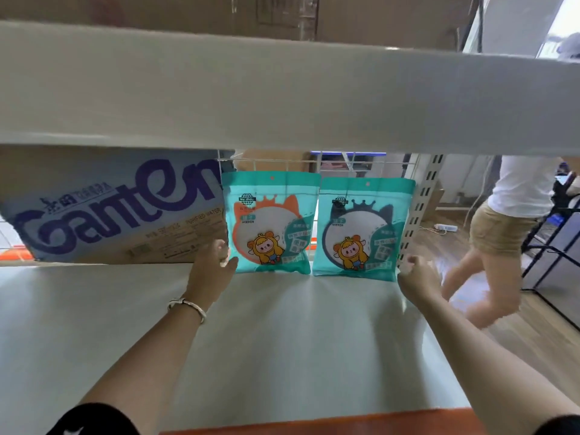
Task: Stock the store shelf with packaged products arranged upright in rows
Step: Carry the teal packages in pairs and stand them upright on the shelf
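Observation:
Two teal mirror packages stand upright side by side at the back of the white shelf (pixel 282 334), leaning against a wire grid (pixel 314 163). The left package (pixel 271 224) shows an orange cat-shaped mirror, and the right package (pixel 364 230) a dark blue one. My left hand (pixel 213 262), with a bracelet on its wrist, pinches the left package's lower left edge, thumb in front. My right hand (pixel 414 271) has its fingers curled against the lower right corner of the right package.
A large cardboard water carton (pixel 110 208) with purple lettering fills the shelf to the left of the packages. The upper shelf's board (pixel 282 95) hangs low overhead. A perforated upright (pixel 420 208) bounds the shelf's right end. Beyond it a person (pixel 502 233) walks across the wooden floor.

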Demonstrator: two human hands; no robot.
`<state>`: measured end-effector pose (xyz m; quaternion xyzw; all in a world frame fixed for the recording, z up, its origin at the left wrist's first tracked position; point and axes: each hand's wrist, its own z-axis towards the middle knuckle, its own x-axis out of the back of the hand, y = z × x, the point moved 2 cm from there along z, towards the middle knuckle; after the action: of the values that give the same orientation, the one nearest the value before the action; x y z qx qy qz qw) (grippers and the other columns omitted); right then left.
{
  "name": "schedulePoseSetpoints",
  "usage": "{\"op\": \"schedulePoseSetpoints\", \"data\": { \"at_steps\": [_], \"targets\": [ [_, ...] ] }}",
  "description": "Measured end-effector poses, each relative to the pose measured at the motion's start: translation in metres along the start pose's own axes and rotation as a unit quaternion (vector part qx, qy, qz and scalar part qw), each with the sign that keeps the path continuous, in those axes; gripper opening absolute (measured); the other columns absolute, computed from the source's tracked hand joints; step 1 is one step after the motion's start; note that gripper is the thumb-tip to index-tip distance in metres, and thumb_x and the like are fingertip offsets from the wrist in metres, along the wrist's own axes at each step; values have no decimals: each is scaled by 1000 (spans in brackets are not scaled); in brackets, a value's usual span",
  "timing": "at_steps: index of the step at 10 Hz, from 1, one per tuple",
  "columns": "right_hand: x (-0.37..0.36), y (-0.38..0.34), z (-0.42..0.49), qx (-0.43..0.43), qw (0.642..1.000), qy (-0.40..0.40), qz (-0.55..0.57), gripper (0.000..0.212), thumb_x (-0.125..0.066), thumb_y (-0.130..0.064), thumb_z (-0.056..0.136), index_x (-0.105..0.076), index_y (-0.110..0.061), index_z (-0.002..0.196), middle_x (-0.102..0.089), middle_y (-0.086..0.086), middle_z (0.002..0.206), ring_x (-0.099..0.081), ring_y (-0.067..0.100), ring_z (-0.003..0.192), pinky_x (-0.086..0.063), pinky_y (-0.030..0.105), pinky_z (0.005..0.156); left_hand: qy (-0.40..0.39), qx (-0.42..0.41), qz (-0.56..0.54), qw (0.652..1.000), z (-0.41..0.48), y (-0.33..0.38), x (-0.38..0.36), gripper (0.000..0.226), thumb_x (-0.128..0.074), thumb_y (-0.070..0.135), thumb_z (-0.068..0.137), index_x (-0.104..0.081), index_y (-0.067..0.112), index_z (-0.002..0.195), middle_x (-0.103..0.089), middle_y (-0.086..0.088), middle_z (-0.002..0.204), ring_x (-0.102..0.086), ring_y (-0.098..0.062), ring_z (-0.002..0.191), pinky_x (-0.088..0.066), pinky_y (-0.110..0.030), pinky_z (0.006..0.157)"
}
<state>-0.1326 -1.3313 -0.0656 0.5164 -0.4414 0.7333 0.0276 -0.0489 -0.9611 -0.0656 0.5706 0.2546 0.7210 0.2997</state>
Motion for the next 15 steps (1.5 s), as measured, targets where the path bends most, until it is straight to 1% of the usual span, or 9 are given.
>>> {"op": "schedulePoseSetpoints", "data": {
  "at_steps": [2, 4, 6, 8, 9, 11, 13, 14, 15],
  "targets": [
    [20, -4, -51, 118, 981, -101, -116, 45, -54, -7, 82, -56, -20, 125, -53, 7, 133, -46, 28, 120, -48, 40, 91, -73, -94, 65, 991, -55, 24, 38, 33, -62, 23, 80, -57, 22, 113, -61, -1, 113, -57, -24, 104, -50, -36, 84],
    [48, -10, -135, 178, 965, -174, -80, 36, -54, -23, 92, -56, -18, 127, -57, 6, 132, -55, 21, 117, -42, 29, 97, -100, -144, 234, 956, -127, 34, 81, 48, -48, 38, 90, -48, 14, 132, -51, -5, 136, -47, -22, 123, -36, -29, 100],
    [75, -13, -219, 213, 954, -205, -43, 41, -58, -29, 90, -55, -16, 129, -60, 7, 129, -55, 22, 119, -39, 30, 99, -110, -161, 285, 938, -206, 34, 134, 70, -32, 50, 74, -49, 13, 130, -51, -7, 135, -45, -23, 125, -34, -31, 103],
    [83, -45, -300, 291, 922, -236, -96, 47, -51, -39, 93, -47, -21, 136, -50, 7, 140, -48, 25, 126, -36, 35, 105, -151, -96, 336, 925, -269, 9, 191, 58, -38, 46, 92, -28, 22, 143, -22, 2, 154, -17, -13, 142, -12, -37, 117],
    [79, -78, -335, 331, 906, -242, -105, 46, -48, -39, 95, -46, -20, 137, -49, 8, 141, -49, 25, 125, -37, 35, 103, -127, -77, 323, 935, -291, -2, 228, 53, -34, 43, 94, -32, 20, 142, -26, 2, 152, -19, -13, 141, -12, -36, 116],
    [45, -152, -399, 365, 891, -260, -71, 44, -57, -34, 91, -53, -19, 132, -55, 12, 133, -56, 29, 115, -44, 33, 94, -92, -16, 305, 948, -313, -45, 304, 52, -39, 42, 92, -38, 19, 138, -34, -1, 148, -29, -17, 137, -22, -36, 114],
    [-11, -247, -465, 420, 853, -306, -40, 47, -60, -26, 89, -50, -15, 133, -49, 6, 140, -48, 23, 126, -37, 34, 107, -56, 39, 304, 950, -329, -112, 403, 67, -32, 61, 77, -43, 29, 135, -48, 1, 139, -45, -22, 126, -36, -36, 106],
    [-41, -301, -511, 461, 834, -302, -39, 45, -60, -25, 89, -51, -13, 132, -49, 6, 139, -46, 21, 127, -34, 31, 108, -32, 77, 294, 952, -329, -156, 459, 39, -47, 38, 88, -59, 15, 118, -59, -6, 123, -52, -25, 115, -42, -38, 98],
    [-70, -349, -552, 497, 815, -298, -32, 45, -61, -28, 87, -54, -15, 130, -55, 5, 135, -52, 21, 122, -39, 33, 105, 1, 79, 298, 951, -327, -190, 514, 36, -49, 31, 90, -60, 10, 116, -59, -8, 121, -52, -25, 113, -42, -37, 97]
  ]
}}
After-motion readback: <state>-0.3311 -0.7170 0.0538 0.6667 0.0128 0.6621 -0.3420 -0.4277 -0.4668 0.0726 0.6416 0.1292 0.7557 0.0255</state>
